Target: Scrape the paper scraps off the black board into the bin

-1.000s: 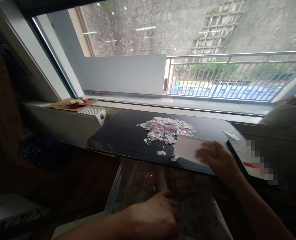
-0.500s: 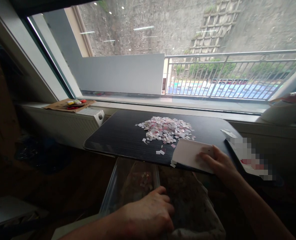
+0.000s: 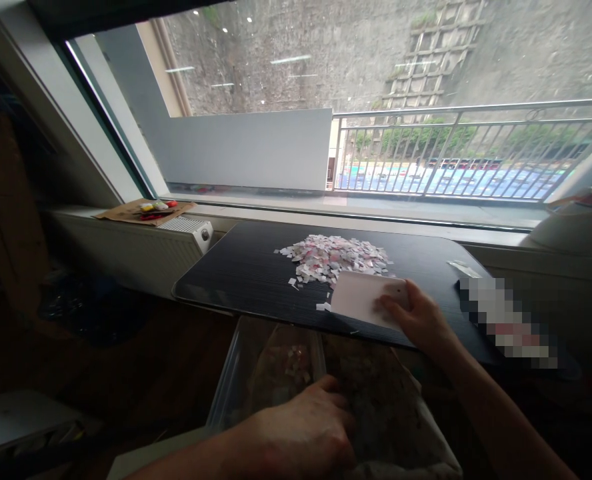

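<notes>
My right hand [image 3: 421,317] is closed on a flat white scraper-like sheet [image 3: 359,297] with a small hole near its gripped end. The sheet stands tilted on the front part of a black tabletop [image 3: 231,267], close to a few loose paper bits [image 3: 323,307]. Just behind it lies a heap of small white and pinkish paper pieces [image 3: 333,257]. Below the table's front edge my left hand [image 3: 311,423] curls over the right rim of a clear plastic box [image 3: 229,373]; its fingertips are hidden. Some paper pieces [image 3: 296,360] lie inside the box.
A dark tray with blurred-out contents [image 3: 509,323] sits at the table's right end. Beyond the table are a window sill [image 3: 276,212] and a white radiator [image 3: 141,243] with cardboard on top. Right of the box is a stained, cloth-like lining [image 3: 426,427].
The white sheet has moved left and slightly back in my right hand, reaching the loose bits near the heap. My left hand stays at the box rim. The view has shifted slightly.
</notes>
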A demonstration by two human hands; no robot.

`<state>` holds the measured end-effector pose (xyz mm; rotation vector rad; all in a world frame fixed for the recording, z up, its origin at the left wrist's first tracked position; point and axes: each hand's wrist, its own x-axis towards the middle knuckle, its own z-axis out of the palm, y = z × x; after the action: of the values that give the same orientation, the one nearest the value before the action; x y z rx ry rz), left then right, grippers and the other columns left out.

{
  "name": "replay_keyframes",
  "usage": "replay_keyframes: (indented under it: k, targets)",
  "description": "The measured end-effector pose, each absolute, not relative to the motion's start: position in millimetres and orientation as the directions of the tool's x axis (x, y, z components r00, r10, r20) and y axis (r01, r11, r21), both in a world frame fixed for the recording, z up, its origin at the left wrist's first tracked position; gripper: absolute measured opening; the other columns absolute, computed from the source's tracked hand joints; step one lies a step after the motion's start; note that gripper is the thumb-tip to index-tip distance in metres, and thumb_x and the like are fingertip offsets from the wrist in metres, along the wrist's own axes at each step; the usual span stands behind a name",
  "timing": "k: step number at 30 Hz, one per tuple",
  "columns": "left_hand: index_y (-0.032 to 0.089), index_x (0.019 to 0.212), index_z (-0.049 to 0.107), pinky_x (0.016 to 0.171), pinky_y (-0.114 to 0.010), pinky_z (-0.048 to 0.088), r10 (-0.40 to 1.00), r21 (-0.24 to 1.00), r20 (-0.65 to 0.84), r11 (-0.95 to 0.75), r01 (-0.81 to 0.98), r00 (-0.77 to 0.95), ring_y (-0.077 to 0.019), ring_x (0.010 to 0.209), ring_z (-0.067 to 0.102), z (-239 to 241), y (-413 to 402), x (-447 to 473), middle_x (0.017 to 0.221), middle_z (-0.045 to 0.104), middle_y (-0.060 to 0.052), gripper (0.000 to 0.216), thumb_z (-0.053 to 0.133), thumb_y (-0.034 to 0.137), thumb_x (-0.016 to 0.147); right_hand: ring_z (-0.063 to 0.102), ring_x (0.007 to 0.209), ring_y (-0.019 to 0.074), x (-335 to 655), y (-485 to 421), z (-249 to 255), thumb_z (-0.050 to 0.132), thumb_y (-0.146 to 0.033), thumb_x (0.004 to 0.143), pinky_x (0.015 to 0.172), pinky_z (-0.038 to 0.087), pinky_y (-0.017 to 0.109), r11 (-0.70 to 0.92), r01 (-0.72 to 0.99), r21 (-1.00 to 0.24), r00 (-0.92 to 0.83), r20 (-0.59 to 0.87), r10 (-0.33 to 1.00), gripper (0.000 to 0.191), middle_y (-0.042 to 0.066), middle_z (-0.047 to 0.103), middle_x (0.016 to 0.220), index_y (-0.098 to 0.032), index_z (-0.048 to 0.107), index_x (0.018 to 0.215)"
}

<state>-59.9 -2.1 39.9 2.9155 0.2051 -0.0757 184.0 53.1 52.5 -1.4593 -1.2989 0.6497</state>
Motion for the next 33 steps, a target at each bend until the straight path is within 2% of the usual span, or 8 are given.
replay_keyframes:
  k: [4,9,16,19,23,29,31,33]
  targets:
    - [0.020,0.068,0.065,0.082,-0.038,0.032,0.120,0.194,-0.061,-0.972,0.129,0.991,-0.0173,0.070,0.049,41,-3,-59,0.073,0.061,0.000,0.014,0.072,0.023,0.080,0.070,0.067,0.0218,192,54,53,0.069,-0.049,0.074,0.060,0.055,0.032,0.101,0.435,-0.895,0.227,0.217,0.949,0.033,0.004,0.074,0.079,-0.023,0.060,0.092]
    - [0.019,0.069,0.066,0.083,-0.038,0.033,0.131,0.183,-0.082,-0.972,0.144,0.988,-0.0177,0.073,0.051,43,-4,-58,0.075,0.063,-0.001,0.012,0.071,0.020,0.080,0.071,0.071,0.0214,180,55,61,0.065,-0.046,0.078,0.066,0.056,0.033,0.146,0.415,-0.898,0.242,0.263,0.934,0.026,0.004,0.075,0.082,-0.024,0.059,0.091]
    - [0.020,0.068,0.065,0.084,-0.040,0.033,0.127,0.222,-0.066,-0.965,0.139,0.990,-0.0182,0.073,0.050,44,-4,-58,0.072,0.061,0.000,0.012,0.072,0.020,0.079,0.061,0.057,0.0186,209,38,73,0.066,-0.046,0.074,0.052,0.047,0.029,0.052,0.628,-0.776,0.210,0.233,0.950,0.023,0.000,0.069,0.067,-0.025,0.063,0.082]
    - [0.020,0.070,0.066,0.084,-0.039,0.033,0.133,0.211,-0.090,-0.966,0.149,0.987,-0.0184,0.076,0.052,43,-4,-57,0.075,0.062,0.000,0.012,0.072,0.021,0.080,0.064,0.060,0.0194,204,35,76,0.066,-0.044,0.076,0.055,0.051,0.030,0.065,0.562,-0.825,0.230,0.232,0.945,0.021,0.001,0.070,0.070,-0.025,0.061,0.083]
    - [0.020,0.069,0.065,0.082,-0.038,0.033,0.138,0.149,-0.097,-0.977,0.152,0.986,-0.0173,0.074,0.051,41,-5,-56,0.076,0.063,0.000,0.015,0.072,0.020,0.082,0.072,0.072,0.0218,172,50,67,0.065,-0.046,0.079,0.067,0.058,0.034,0.151,0.361,-0.920,0.202,0.236,0.951,0.028,0.004,0.075,0.082,-0.024,0.058,0.094]
    - [0.020,0.069,0.066,0.083,-0.039,0.033,0.135,0.184,-0.057,-0.973,0.143,0.989,-0.0177,0.074,0.050,40,-4,-58,0.074,0.062,0.000,0.014,0.072,0.020,0.081,0.068,0.062,0.0200,195,46,64,0.068,-0.044,0.077,0.057,0.053,0.031,0.105,0.539,-0.836,0.194,0.245,0.950,0.024,0.002,0.073,0.072,-0.024,0.061,0.089]
    - [0.020,0.069,0.066,0.083,-0.039,0.034,0.137,0.204,-0.062,-0.968,0.147,0.989,-0.0174,0.074,0.050,38,-4,-58,0.074,0.062,0.000,0.013,0.072,0.021,0.081,0.069,0.063,0.0207,205,40,68,0.068,-0.047,0.077,0.057,0.054,0.031,0.095,0.537,-0.838,0.197,0.235,0.952,0.026,0.003,0.074,0.073,-0.024,0.062,0.089]
    - [0.019,0.069,0.066,0.084,-0.039,0.034,0.142,0.201,-0.071,-0.968,0.153,0.987,-0.0174,0.075,0.052,36,-4,-57,0.076,0.063,-0.001,0.013,0.071,0.021,0.081,0.071,0.067,0.0214,200,43,69,0.069,-0.048,0.078,0.060,0.056,0.032,0.122,0.460,-0.879,0.192,0.233,0.954,0.028,0.004,0.075,0.077,-0.024,0.060,0.090]
